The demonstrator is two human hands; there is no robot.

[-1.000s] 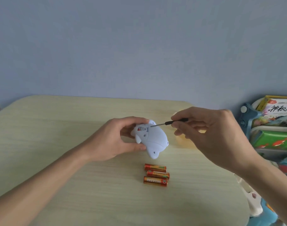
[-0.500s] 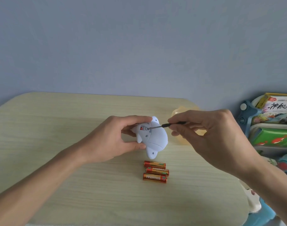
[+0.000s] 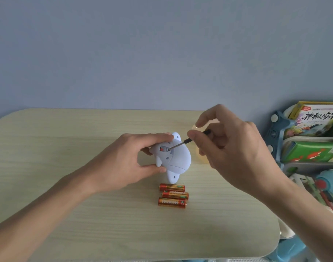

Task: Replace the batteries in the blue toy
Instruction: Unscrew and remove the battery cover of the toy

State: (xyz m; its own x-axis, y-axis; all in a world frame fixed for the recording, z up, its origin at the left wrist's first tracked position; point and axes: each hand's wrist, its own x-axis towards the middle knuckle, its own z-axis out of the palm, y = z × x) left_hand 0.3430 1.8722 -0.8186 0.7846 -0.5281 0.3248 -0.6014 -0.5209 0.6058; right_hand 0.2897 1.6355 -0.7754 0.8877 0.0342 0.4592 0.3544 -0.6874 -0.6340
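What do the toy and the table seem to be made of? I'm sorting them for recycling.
Toy: likely moulded plastic, pale blue, matte; one smooth rounded shell with small moulded holes and dull highlights.
Table: looks like light wood or wood-look laminate; fine straight grain lines, low sheen. Which of the two, the picture can't settle.

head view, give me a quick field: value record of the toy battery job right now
toy: blue toy, underside up, held just above the table
left hand: left hand grips the toy
right hand: right hand, fingers pinch the screwdriver
screwdriver tip: in the screw hole beside a red part
batteries: three batteries lie side by side on the table near the toy
stage: cover looks still on
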